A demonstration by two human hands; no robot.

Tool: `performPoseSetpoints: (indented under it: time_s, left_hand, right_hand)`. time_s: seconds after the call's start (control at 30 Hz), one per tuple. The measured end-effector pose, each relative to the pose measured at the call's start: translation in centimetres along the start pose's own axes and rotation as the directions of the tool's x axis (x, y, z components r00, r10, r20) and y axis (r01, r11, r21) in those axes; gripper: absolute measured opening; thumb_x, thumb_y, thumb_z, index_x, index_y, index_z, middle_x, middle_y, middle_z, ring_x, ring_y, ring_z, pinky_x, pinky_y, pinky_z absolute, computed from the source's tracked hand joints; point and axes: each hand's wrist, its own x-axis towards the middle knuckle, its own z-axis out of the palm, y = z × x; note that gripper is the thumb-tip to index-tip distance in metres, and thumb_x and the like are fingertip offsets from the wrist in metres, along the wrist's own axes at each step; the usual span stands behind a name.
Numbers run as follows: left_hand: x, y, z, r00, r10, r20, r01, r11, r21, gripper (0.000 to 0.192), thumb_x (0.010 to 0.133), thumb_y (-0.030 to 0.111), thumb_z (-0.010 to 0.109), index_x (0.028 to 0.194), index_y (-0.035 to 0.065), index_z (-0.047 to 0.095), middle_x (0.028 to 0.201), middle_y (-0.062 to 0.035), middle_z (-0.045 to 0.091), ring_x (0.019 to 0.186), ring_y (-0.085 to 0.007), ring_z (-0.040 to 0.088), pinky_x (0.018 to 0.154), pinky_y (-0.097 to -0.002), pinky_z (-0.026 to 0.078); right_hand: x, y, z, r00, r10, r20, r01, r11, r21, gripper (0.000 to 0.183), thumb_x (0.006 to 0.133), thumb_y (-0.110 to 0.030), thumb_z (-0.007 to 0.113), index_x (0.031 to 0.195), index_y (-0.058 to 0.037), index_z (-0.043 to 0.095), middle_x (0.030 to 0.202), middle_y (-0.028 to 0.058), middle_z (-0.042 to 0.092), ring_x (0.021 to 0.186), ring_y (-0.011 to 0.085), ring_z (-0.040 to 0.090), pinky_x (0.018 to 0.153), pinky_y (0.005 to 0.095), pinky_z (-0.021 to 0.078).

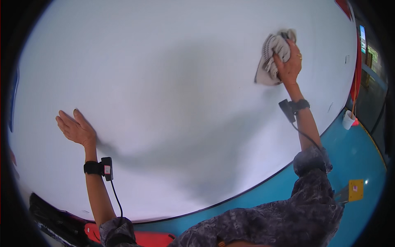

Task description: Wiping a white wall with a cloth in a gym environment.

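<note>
A broad white wall [172,102] spans most of the view, with soft shadows of my head and arms on it. My right hand [290,63] holds a bunched, light-coloured cloth [274,58] with dark stripes against the wall at upper right. One corner of the cloth hangs loose below the fingers. At the left, my left hand [75,126] is spread with nothing in it, resting on the wall or very close to it. Each wrist wears a black strap with a small device and a cable.
Blue floor [345,154] runs along the wall's dark bottom edge. A white bucket [348,119] stands at the right beside a red cloth [357,68]. A yellow plate [355,190] is near my right elbow. Red [151,238] and black [55,219] objects lie at lower left.
</note>
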Motion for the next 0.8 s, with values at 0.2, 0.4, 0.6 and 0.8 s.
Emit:
performPoseSetpoints:
  time_s: [0.2, 0.4, 0.6, 0.8]
  left_hand:
    - [0.9, -1.2, 0.4, 0.997, 0.057, -0.053, -0.056, 0.998, 0.028, 0.067, 0.097, 0.053, 0.037, 0.141, 0.0027, 0.037, 0.144, -0.0272, 0.034, 0.137, -0.0392, 0.030, 0.108, -0.0489, 0.028]
    - [0.5, -0.9, 0.1, 1.000, 0.016, -0.022, -0.016, 0.999, 0.029, 0.069, 0.095, 0.056, 0.034, 0.139, 0.0038, 0.040, 0.144, -0.0254, 0.035, 0.138, -0.0378, 0.028, 0.109, -0.0484, 0.028]
    - [0.5, -1.7, -0.6, 1.000, 0.028, 0.012, -0.029, 1.000, 0.008, 0.070, 0.095, 0.057, 0.034, 0.140, 0.0032, 0.039, 0.146, -0.0245, 0.034, 0.139, -0.0377, 0.027, 0.110, -0.0482, 0.027]
    - [0.9, -1.2, -0.4, 1.000, -0.027, 0.005, 0.027, 0.999, 0.025, 0.071, 0.095, 0.057, 0.033, 0.142, 0.0046, 0.038, 0.147, -0.0229, 0.034, 0.138, -0.0381, 0.029, 0.110, -0.0483, 0.026]
  right_hand:
    - [-7.6, -6.8, 0.9, 0.991, 0.123, -0.056, -0.115, 0.985, 0.131, 0.066, 0.063, -0.021, 0.077, 0.124, -0.0057, 0.056, 0.117, 0.0161, 0.059, 0.108, 0.0363, 0.053, 0.094, 0.0440, 0.0410]
    - [-25.0, -21.2, -3.9, 0.844, -0.463, 0.271, 0.258, 0.793, 0.552, 0.022, 0.077, -0.017, 0.063, 0.099, -0.0205, 0.066, 0.111, 0.0009, 0.060, 0.107, 0.0221, 0.055, 0.089, 0.0392, 0.0442]
    - [-20.6, -10.1, -4.0, 0.924, -0.301, 0.234, 0.216, 0.919, 0.331, 0.039, 0.066, -0.021, 0.073, 0.103, -0.0149, 0.064, 0.115, 0.0107, 0.060, 0.110, 0.0338, 0.055, 0.088, 0.0452, 0.0445]
    - [-11.5, -0.1, -1.9, 0.954, 0.300, -0.001, -0.300, 0.953, 0.036, 0.062, 0.065, -0.017, 0.073, 0.122, -0.0043, 0.055, 0.116, 0.0172, 0.059, 0.110, 0.0366, 0.051, 0.097, 0.0434, 0.0382]
